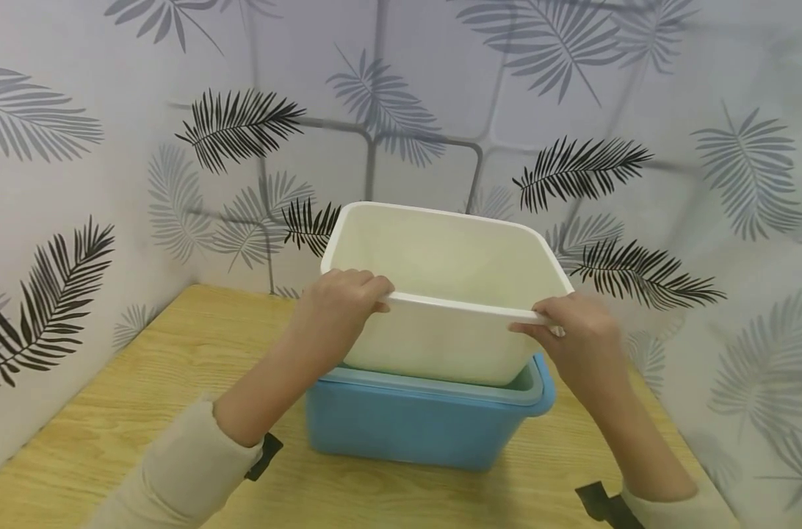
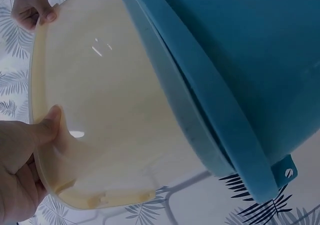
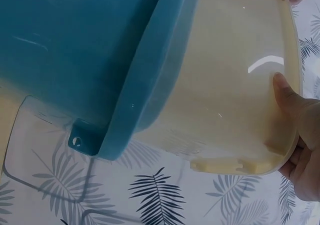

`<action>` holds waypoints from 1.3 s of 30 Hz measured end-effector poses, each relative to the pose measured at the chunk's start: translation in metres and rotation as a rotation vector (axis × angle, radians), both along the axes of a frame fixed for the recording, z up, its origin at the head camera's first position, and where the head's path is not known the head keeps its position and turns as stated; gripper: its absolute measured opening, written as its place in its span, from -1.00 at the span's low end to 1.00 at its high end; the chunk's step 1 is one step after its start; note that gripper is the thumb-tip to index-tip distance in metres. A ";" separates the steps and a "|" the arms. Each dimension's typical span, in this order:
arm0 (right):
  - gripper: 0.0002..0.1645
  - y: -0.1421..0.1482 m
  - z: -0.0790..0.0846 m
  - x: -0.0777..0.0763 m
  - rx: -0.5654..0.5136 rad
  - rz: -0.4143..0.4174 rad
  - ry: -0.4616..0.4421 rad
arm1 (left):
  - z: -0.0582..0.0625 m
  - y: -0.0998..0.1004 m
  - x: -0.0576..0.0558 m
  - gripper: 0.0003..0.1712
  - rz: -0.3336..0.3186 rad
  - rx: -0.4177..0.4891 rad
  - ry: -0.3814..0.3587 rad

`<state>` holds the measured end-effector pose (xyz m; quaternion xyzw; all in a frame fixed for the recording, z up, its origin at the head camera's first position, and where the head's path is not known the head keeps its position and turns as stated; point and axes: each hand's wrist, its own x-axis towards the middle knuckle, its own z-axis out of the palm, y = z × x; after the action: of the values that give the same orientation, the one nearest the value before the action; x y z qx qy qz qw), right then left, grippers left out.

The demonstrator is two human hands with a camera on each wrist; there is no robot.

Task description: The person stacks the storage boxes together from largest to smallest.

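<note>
A cream plastic bin (image 1: 434,338) is held tilted, its base inside a light blue-green bin (image 1: 441,389) that sits nested in a blue bin (image 1: 401,430). My left hand (image 1: 338,312) grips the cream bin's near rim toward its left corner. At the right corner of that rim, my right hand (image 1: 586,345) pinches the edge. Each wrist view shows a thumb (image 2: 50,126) pressed on the bin's outer wall, with fingers curled over the rim. The cream bin's underside is hidden inside the lower bins.
The bins stand on a wood-grain table (image 1: 236,323). Behind and beside it rise walls (image 1: 427,88) with a grey and black leaf pattern. A tab with a hole (image 3: 77,141) sticks out below the blue bin's rim.
</note>
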<state>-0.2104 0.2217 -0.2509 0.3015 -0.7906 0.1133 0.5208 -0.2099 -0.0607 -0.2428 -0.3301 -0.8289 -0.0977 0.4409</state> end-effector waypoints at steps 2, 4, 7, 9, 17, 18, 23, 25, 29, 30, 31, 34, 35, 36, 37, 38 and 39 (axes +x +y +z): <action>-0.38 0.000 -0.003 -0.001 -0.004 0.003 0.006 | -0.004 -0.001 0.000 -0.83 -0.001 0.002 0.015; -0.36 -0.001 -0.007 -0.002 -0.005 0.008 0.013 | -0.007 -0.001 0.000 -0.82 -0.001 0.002 0.027; -0.34 -0.001 -0.013 -0.003 -0.017 0.030 0.023 | -0.013 -0.002 0.000 -0.81 0.001 0.003 0.037; -0.34 -0.001 -0.017 -0.004 -0.024 0.039 0.035 | -0.016 -0.002 0.001 -0.81 0.000 0.002 0.040; -0.36 -0.003 -0.029 -0.005 -0.021 0.028 0.050 | -0.028 -0.004 0.001 -0.82 -0.011 0.009 0.071; -0.36 -0.003 -0.031 -0.005 -0.020 0.025 0.049 | -0.029 -0.004 0.001 -0.83 -0.013 0.011 0.074; -0.38 -0.006 -0.038 -0.004 -0.014 0.016 0.051 | -0.037 -0.005 0.001 -0.83 0.003 0.015 0.084; -0.40 -0.007 -0.040 -0.004 -0.014 0.019 0.048 | -0.040 -0.006 0.001 -0.83 0.010 0.014 0.079; -0.42 -0.007 -0.046 -0.004 -0.009 0.021 0.042 | -0.045 -0.007 0.001 -0.84 0.008 0.015 0.073; -0.43 -0.007 -0.047 -0.005 -0.007 0.021 0.044 | -0.046 -0.007 0.001 -0.84 0.004 0.017 0.075; -0.43 -0.008 -0.049 -0.005 -0.006 0.020 0.046 | -0.048 -0.007 0.000 -0.85 0.001 0.016 0.076; -0.43 -0.008 -0.053 -0.005 -0.003 0.021 0.046 | -0.052 -0.007 -0.001 -0.85 -0.005 0.016 0.072; -0.43 -0.008 -0.054 -0.006 -0.002 0.020 0.044 | -0.054 -0.008 -0.001 -0.85 -0.006 0.014 0.068; -0.43 -0.008 -0.056 -0.006 0.000 0.016 0.042 | -0.055 -0.008 -0.001 -0.85 -0.003 0.012 0.063; -0.43 -0.008 -0.057 -0.006 0.003 0.011 0.037 | -0.057 -0.008 -0.001 -0.85 -0.003 0.009 0.055; -0.43 -0.008 -0.059 -0.006 0.006 0.006 0.031 | -0.059 -0.008 -0.001 -0.85 -0.002 0.007 0.049; -0.43 -0.009 -0.060 -0.006 0.008 0.005 0.026 | -0.061 -0.008 -0.002 -0.85 0.001 0.006 0.046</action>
<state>-0.2166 0.2131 -0.3110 0.3069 -0.7833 0.1076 0.5298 -0.2117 -0.0690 -0.3035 -0.3306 -0.8184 -0.0922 0.4609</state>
